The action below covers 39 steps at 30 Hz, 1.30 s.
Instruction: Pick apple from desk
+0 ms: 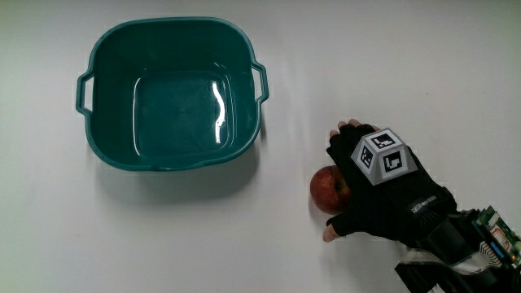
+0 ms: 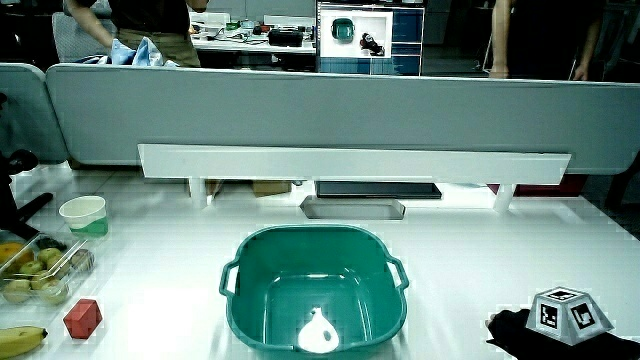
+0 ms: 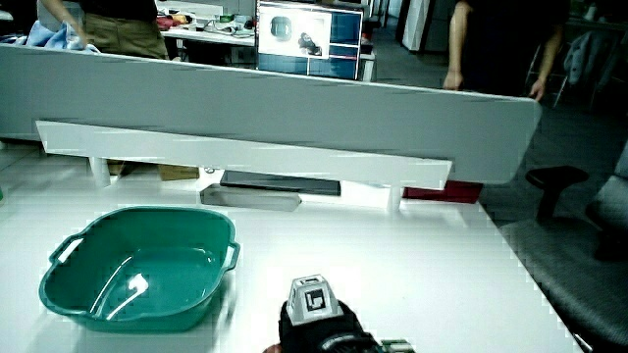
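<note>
Closing on the apple (image 1: pixel 328 190), the hand (image 1: pixel 385 193) wraps it.
Apple rests on the tabletop (image 1: pixel 244 244) between grip and basin (image 1: pixel 171 94), touching the curled fingers (image 1: pixel 346 134), tucked under the palm.

The teal basin (image 1: pixel 114 146) looks like glossy smooth plastic with glare inside, the glove (image 1: pixel 391 203) is matt black cloth, and the apple (image 1: pixel 327 189) is kinda shiny-skinned.
</note>
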Motion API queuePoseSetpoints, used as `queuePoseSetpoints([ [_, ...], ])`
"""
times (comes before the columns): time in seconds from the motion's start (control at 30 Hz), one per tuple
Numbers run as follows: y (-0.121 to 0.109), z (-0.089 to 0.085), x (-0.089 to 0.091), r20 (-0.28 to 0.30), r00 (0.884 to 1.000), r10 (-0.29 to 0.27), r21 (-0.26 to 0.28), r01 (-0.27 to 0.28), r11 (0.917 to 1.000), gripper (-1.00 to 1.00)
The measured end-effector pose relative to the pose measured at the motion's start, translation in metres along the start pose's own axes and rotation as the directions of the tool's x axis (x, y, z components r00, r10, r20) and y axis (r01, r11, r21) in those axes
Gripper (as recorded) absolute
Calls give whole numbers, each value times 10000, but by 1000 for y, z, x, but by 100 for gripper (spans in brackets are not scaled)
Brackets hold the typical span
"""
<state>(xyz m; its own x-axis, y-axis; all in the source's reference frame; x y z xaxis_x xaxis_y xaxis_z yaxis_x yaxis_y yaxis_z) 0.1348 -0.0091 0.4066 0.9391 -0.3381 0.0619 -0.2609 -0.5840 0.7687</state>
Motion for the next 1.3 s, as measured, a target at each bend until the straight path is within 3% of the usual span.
queuePoseSetpoints([
  [0.23, 11, -5, -2, 104, 9999, 8, -221, -6, 9998, 0],
  [0.4, 16, -4, 2, -433, 9985, 321, -95, -325, 9994, 0],
  [0.5, 19, -5, 4, -695, 9964, 485, -64, -490, 9988, 13],
  [0.8, 23, -5, -3, -476, 9966, 667, -269, -680, 9973, 50],
  [0.9, 24, -6, -4, -36, 9988, 495, -52, -495, 9988, 63],
  [1.2, 23, -4, -6, 251, 9962, 832, 399, -842, 9957, 100],
  [1.3, 20, -2, -8, 366, 9950, 927, 585, -947, 9938, 100],
])
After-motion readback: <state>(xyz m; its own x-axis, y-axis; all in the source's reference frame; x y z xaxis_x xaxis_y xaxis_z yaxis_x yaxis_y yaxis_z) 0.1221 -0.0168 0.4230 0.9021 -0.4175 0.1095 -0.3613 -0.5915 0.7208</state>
